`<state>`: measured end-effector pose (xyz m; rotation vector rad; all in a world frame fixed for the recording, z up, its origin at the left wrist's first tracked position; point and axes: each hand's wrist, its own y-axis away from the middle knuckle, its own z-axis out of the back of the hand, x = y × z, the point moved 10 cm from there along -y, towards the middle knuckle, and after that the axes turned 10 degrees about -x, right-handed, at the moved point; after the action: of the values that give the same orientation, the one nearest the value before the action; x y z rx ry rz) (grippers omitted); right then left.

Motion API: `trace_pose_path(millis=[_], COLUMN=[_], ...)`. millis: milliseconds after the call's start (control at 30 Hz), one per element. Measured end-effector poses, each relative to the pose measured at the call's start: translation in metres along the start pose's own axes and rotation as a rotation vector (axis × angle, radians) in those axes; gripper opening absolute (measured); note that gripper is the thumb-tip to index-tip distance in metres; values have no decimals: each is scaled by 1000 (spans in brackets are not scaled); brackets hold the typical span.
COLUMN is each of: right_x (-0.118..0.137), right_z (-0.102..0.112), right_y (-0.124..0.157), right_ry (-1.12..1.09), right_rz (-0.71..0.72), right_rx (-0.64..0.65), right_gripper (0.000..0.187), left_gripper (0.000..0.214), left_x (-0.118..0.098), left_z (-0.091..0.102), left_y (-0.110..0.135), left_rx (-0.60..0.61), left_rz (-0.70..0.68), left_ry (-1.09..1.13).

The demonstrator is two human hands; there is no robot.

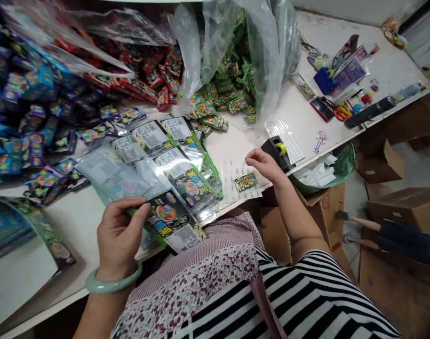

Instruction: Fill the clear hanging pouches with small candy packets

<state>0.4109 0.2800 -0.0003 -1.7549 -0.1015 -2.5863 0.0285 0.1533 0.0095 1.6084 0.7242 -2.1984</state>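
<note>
My left hand [121, 235], with a pale green bangle on its wrist, pinches the corner of a printed black and green packet [167, 214] near the table's front edge. My right hand [262, 162] hovers over a sheet of small printed stickers [231, 181], thumb and forefinger together; anything between them is too small to make out. On that sheet lies a small green candy packet [246, 182]. Just right of my fingers stands a black tape dispenser [278, 153] with a yellow core. Overlapping printed packets [190, 183] in clear sleeves spread between my hands.
Loose small packets, blue and purple [35, 94], red [165, 70] and green [232, 84], are heaped at the back among clear plastic bags. A phone [322, 109] and scissors [342, 112] lie at the right. Cardboard boxes [405, 207] and another person's legs [366, 230] are beyond the table.
</note>
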Motion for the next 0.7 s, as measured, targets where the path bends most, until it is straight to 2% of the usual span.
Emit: trace_pose_path(millis=[100, 200, 267, 333, 400, 500, 600, 700], right_x=[79, 145, 167, 172, 167, 158, 157, 163], right_z=[-73, -136, -168, -191, -205, -215, -216, -211], right_y=[23, 48, 56, 57, 55, 48, 41, 42], right_ry=[-159, -146, -58, 49, 124, 170, 196, 219], right_rz=[183, 368, 439, 449, 421, 376, 354, 326], right_rx=[305, 537, 629, 695, 746, 764, 720, 673], right_gripper=[23, 14, 7, 3, 3, 4, 4, 8], left_gripper=[26, 26, 24, 21, 19, 19, 20, 20], left_x=[-16, -30, -36, -40, -40, -34, -29, -37], left_z=[-12, -21, -22, -20, -17, -15, -13, -12], left_y=[5, 10, 12, 13, 13, 8, 4, 7], left_rx=[81, 168, 190, 193, 188, 188, 182, 144], left_rz=[-60, -98, -109, -107, -99, -91, -79, -80], left_ry=[39, 35, 30, 32, 33, 43, 53, 1])
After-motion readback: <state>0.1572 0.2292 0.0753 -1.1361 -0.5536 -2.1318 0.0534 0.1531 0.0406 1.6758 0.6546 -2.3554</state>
